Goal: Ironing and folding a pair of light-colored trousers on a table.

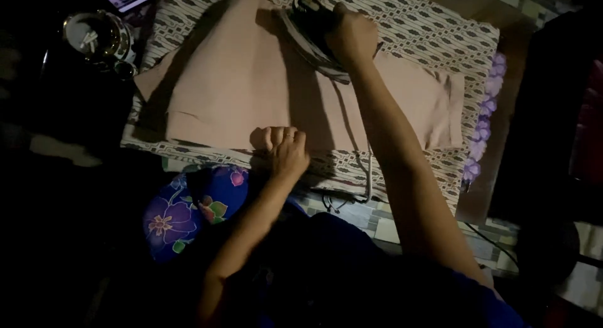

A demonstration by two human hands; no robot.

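Pale pink cloth (pixel 251 89), a folded garment, lies flat across a patterned ironing mat (pixel 433 32) spread on the floor, seen from the head camera in dim light. The person's right hand (pixel 352 36) is closed around the handle of a dark clothes iron (pixel 314 32), which rests on the far middle part of the garment, its sole down on the fabric. The right forearm runs from the near right of the scene up across the cloth and hides part of the garment's right half. The left hand (pixel 284 149) is curled into a loose fist with the knuckles pressed on the near edge of the pink cloth, holding nothing that can be made out. A thin cord (pixel 367 177) trails down from beneath the right arm over the mat's near edge onto the tiled floor (pixel 383 224). A purple flowered fabric (pixel 487 108) shows along the mat's right edge. At the near left, just below the left hand, sits a blue cushion with a flower print (pixel 182 212). At the far left, well apart from the garment, a round shiny metal object (pixel 97 36) stands in shadow; its kind cannot be told. The person's dark blue clothing (pixel 352 271) fills the near foreground.
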